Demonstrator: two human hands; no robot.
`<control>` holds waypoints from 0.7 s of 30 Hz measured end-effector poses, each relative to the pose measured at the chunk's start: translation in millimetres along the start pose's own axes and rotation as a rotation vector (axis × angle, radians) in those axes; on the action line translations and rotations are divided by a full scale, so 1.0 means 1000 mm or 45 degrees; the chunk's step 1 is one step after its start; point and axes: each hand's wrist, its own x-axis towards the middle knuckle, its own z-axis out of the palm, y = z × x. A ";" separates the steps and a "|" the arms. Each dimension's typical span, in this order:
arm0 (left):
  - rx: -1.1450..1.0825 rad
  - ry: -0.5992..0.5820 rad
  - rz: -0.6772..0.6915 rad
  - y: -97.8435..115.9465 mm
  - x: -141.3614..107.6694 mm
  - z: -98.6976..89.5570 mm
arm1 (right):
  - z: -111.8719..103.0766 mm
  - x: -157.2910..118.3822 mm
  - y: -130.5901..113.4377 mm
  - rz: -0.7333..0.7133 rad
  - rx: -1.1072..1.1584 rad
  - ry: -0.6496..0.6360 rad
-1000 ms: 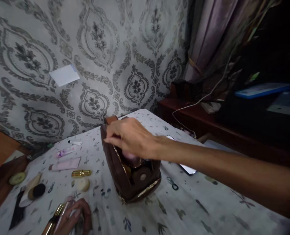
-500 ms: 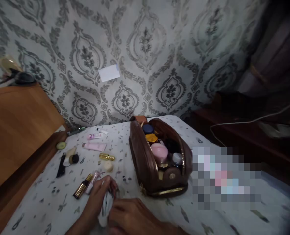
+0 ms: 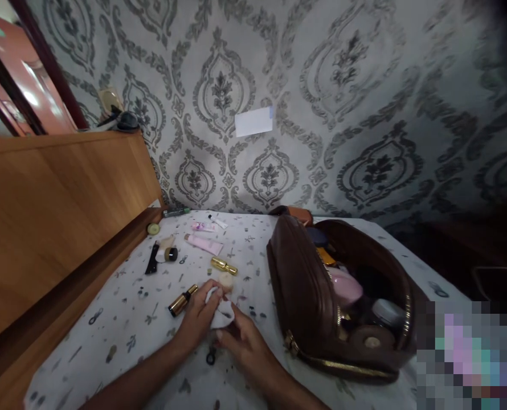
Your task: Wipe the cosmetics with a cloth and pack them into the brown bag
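Between my two hands is a crumpled white cloth (image 3: 223, 314), possibly a wipe. My left hand (image 3: 200, 313) grips its left side with bent fingers, and my right hand (image 3: 245, 341) pinches its right edge. Just beyond the fingertips sits a small round cream-coloured item (image 3: 225, 281), partly covered. A black-and-gold tube (image 3: 182, 300) lies left of my left hand. Further back lies a gold tube (image 3: 224, 265). To the right stands an unzipped brown toiletry bag (image 3: 300, 285), holding a pink rounded container (image 3: 345, 286) and a grey-lidded jar (image 3: 388, 313).
Several cosmetics lie at the back left, among them a pink squeeze tube (image 3: 204, 244), a black tube (image 3: 152, 259) and a black-capped bottle (image 3: 168, 254). A wooden board (image 3: 65, 199) borders the patterned sheet (image 3: 142, 336) on the left. Patterned wallpaper rises behind. The lower right is pixelated.
The view has swung left, so the bag appears further right and larger. My hands have shifted forward, and the white cloth looks more bunched between them.
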 end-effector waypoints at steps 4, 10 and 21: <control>0.002 0.028 -0.023 -0.004 0.008 -0.005 | 0.003 0.001 -0.001 0.006 0.215 0.014; 0.035 0.021 0.003 -0.002 0.025 -0.017 | -0.002 -0.002 -0.010 0.021 0.289 0.188; 0.221 0.321 -0.002 -0.014 0.120 -0.058 | -0.004 0.000 -0.004 0.108 0.402 0.152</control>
